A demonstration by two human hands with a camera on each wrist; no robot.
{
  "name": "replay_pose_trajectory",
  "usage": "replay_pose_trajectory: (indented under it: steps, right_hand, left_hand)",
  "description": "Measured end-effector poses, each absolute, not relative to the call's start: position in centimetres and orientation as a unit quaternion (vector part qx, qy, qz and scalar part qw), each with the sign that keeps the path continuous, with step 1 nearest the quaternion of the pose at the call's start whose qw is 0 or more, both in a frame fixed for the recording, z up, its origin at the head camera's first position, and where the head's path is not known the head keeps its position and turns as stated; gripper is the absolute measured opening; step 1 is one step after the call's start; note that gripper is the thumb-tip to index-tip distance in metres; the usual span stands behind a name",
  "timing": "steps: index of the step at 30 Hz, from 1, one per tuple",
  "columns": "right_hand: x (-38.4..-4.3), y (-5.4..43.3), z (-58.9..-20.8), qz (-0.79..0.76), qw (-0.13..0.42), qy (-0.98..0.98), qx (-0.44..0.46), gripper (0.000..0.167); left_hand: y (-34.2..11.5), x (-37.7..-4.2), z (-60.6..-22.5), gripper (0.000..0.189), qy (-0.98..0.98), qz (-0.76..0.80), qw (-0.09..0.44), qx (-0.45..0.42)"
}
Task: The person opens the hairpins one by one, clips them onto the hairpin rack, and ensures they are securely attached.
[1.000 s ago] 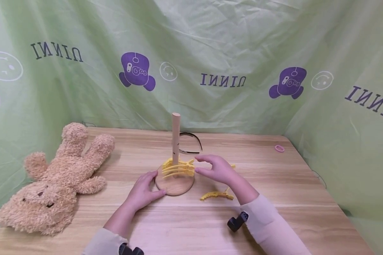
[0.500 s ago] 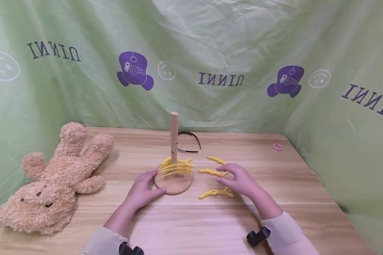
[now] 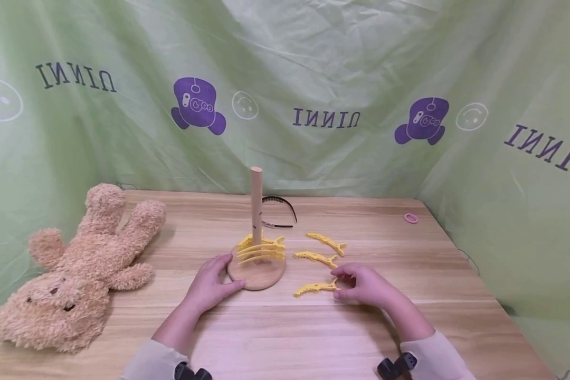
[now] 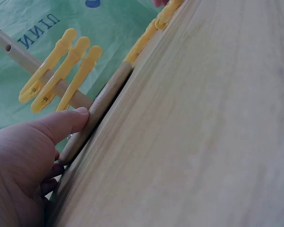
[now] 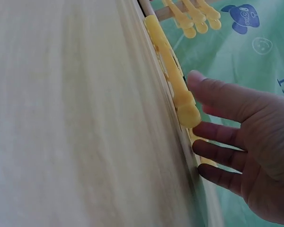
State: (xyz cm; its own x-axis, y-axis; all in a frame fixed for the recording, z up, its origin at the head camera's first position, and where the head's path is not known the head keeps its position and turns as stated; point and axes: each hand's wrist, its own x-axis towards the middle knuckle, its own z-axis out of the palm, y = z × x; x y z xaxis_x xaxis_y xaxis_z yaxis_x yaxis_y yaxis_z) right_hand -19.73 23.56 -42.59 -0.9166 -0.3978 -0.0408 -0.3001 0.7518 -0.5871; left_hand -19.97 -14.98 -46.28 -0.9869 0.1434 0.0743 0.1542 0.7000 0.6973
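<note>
My left hand [image 3: 212, 283] holds the rim of a round wooden base [image 3: 258, 278], thumb on the near edge, fingers along the left side. An upright wooden post [image 3: 256, 198] rises from that base. Three yellow alligator hair clips [image 4: 61, 71] are clipped low on the post, one above another. Three more lie on the table to the right: a far clip [image 3: 324, 241], a middle clip [image 3: 313, 257] and a near clip [image 3: 313, 288]. My right hand [image 3: 367, 285] is at the tail of the near clip, thumb and fingers spread apart around it.
Behind the post lies a black headband [image 3: 285, 207] with teeth. A pink ring-shaped band [image 3: 410, 218] is at the far right. A tan teddy bear [image 3: 92, 264] lies along the left side of the wooden table [image 3: 275, 338]. Green printed cloth [image 3: 313, 63] hangs around the back and sides.
My right hand has moved from beside the clips on the post, rightward and then nearer, to the near clip, uncovering the far and middle clips. The left hand keeps its place on the base.
</note>
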Motion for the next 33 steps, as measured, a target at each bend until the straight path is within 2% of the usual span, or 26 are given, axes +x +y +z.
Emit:
replay_pose_trajectory:
  steps: [4, 14, 24, 33]
  right_hand:
    - [-19.7, 23.7, -42.9, -0.302, 0.098, 0.931, -0.178, 0.052]
    - [-19.8, 23.6, -43.6, -0.289, 0.068, 0.935, -0.195, 0.034]
    - [-19.6, 23.4, -43.0, -0.359, 0.055, 0.918, -0.161, 0.032]
    - [-20.0, 23.0, -41.2, -0.374, -0.003, 0.913, -0.166, 0.037]
  left_hand:
    - [-15.0, -19.8, -46.3, 0.082, -0.921, -0.381, 0.008, -0.078]
    - [-15.1, -19.7, -46.2, 0.083, -0.921, -0.382, 0.005, -0.078]
    - [-15.1, -19.6, -46.1, 0.083, -0.922, -0.380, 0.006, -0.079]
    - [-15.1, -19.8, -46.2, 0.083, -0.922, -0.379, 0.007, -0.081]
